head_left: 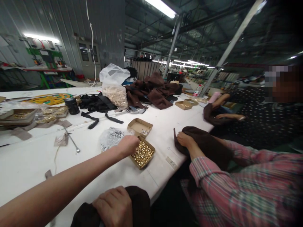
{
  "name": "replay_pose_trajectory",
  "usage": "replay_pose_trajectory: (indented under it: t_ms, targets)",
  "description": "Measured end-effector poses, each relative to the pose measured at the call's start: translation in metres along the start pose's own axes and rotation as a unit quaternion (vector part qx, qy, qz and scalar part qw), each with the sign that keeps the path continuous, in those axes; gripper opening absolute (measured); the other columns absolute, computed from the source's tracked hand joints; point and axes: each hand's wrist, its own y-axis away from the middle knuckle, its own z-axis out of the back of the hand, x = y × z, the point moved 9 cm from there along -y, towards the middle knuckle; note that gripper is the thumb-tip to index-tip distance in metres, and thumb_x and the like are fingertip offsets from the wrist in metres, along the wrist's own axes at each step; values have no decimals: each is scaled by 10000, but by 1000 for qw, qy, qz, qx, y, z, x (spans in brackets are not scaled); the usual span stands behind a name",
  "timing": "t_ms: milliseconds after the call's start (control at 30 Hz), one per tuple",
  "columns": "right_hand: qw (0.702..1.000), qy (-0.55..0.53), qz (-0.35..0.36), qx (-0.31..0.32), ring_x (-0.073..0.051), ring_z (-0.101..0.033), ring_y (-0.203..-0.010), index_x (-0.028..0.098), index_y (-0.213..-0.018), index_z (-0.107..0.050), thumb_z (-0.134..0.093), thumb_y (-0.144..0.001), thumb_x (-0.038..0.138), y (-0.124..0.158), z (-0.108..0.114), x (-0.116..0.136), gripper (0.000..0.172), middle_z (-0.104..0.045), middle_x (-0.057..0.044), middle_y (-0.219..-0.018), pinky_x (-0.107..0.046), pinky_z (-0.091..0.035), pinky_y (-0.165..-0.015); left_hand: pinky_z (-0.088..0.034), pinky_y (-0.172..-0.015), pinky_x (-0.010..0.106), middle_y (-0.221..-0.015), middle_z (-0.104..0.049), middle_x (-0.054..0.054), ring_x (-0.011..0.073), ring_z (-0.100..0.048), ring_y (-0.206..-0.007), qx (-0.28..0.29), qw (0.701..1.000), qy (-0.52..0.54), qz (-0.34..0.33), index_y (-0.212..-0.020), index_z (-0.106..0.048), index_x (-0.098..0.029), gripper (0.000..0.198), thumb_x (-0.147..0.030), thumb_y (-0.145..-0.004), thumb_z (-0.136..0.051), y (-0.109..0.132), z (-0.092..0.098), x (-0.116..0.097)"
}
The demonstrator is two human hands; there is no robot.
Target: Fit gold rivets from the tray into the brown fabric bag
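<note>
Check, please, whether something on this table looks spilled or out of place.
I see no clear spill or damage. The black straps look untidy, though: they lie in a loose tangle, ends trailing over the white table, whereas the gold pieces sit together in their box.

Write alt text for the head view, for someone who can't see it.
A person's left hand is at an open box of small gold-coloured pieces on a white table, while their right hand grips dark brown cloth. At the picture's right, a co-worker in a plaid shirt holds similar brown material.
</note>
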Motion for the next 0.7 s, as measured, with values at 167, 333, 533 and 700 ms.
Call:
replay_pose_trajectory:
  t_ms: [167,333,533,700]
  targets:
    - [1000,-2,-19,11,-139,-708,-734,220,-940,-707,-504,-1200,282,0,8,6,336,-768,33,-806,-365,-399,-707,-615,-897,376,-951,-821,129,279,-778,-956,-54,985,163,0,-953,-853,-145,149,-166,-976,-707,45,30,12]
    - [999,-40,-29,16,-141,-753,-839,213,-1060,-742,-561,-1189,248,-8,23,14,225,-814,23,-922,-367,-451,-785,-630,-629,319,-945,-821,130,237,-766,-727,-41,941,328,77,-1168,-833,-96,477,-499,-1066,-600,172,29,59]
    - [995,-86,-5,51,-176,-780,-964,202,-1194,-757,-611,-1158,216,-19,48,32,152,-831,-26,-1052,-386,-486,-867,-598,-708,300,-966,-841,117,232,-757,-792,-77,845,489,201,-1176,-862,-126,514,-588,-954,-822,310,-30,77]
    - [994,-83,20,74,-196,-783,-1062,177,-1288,-749,-624,-1135,131,-14,71,49,203,-828,-69,-1131,-395,-529,-944,-557,-726,284,-894,-843,102,239,-765,-809,-164,766,587,202,-1102,-830,-139,507,-593,-894,-914,337,-50,45]
